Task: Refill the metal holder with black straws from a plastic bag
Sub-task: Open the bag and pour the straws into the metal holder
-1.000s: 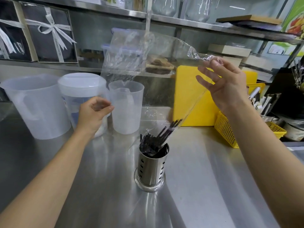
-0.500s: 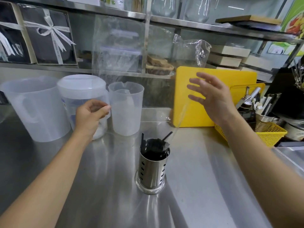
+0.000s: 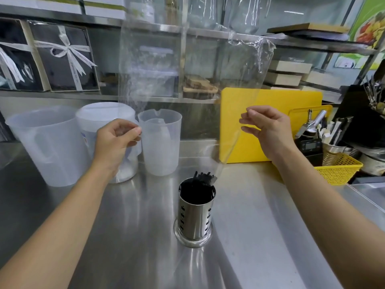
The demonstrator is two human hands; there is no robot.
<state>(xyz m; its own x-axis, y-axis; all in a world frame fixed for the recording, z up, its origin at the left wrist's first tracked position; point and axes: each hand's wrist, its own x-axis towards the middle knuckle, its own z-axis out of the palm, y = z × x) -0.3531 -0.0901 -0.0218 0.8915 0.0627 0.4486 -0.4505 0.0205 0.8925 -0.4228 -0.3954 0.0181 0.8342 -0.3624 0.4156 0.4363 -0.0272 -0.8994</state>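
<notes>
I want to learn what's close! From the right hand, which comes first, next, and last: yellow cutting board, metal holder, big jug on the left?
From the right hand:
1. Yellow cutting board, right behind it.
2. Metal holder, below, toward the middle.
3. Big jug, far left.

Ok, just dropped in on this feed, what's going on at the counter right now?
A person is tipping black straws out of a clear plastic bag into the metal holder on the steel counter. The left hand and right hand each pinch a side of the bag, held upside down above the holder. The bag looks nearly empty, and the holder is full, with a few straws poking above its rim.
</notes>
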